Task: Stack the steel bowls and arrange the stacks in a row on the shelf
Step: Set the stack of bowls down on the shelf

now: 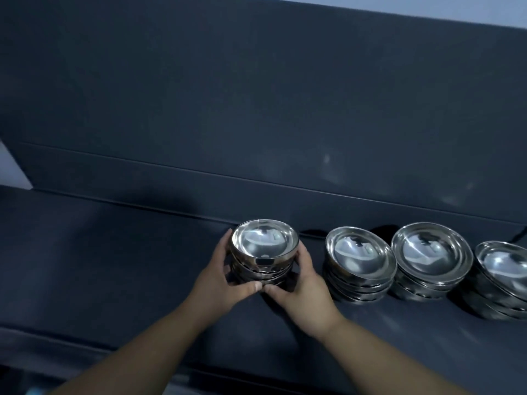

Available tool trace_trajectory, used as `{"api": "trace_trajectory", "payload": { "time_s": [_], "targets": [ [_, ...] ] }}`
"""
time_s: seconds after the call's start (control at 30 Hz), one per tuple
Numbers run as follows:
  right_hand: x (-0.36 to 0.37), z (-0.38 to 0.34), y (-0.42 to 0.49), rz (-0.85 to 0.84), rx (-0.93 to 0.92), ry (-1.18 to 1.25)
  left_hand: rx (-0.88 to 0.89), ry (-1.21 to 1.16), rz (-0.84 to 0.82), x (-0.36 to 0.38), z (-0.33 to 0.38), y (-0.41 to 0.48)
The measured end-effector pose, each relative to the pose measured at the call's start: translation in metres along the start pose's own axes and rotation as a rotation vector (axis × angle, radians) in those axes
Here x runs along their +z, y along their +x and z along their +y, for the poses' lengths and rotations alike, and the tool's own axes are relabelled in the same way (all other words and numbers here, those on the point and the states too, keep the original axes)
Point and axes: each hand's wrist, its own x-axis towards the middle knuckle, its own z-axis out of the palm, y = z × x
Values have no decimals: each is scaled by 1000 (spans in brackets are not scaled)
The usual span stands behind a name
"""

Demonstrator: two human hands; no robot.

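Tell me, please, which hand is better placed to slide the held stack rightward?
Probably the left hand: it grips the held stack on its outer side, away from the neighbouring stack, while the right hand fills the gap.

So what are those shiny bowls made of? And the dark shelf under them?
The bowls look like polished steel: silvery and mirror-bright, with the room reflected inside them. The shelf looks like dark grey matte board, maybe painted wood or laminate; its dull, faintly smudged surface leaves that open.
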Motion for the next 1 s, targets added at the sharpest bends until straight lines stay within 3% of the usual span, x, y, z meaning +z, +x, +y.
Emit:
{"api": "trace_trajectory", "payload": {
  "time_s": [0.27, 0.5, 1.0],
  "targets": [
    [-28, 10, -75, -11, -50, 177, 14, 24, 51, 41, 25, -76],
    [-124, 42, -200, 8, 3, 369, 37, 42, -39, 153, 55, -155],
    [-420, 170, -473, 642, 332, 538, 107, -27, -645, 555, 134, -250]
  ]
}}
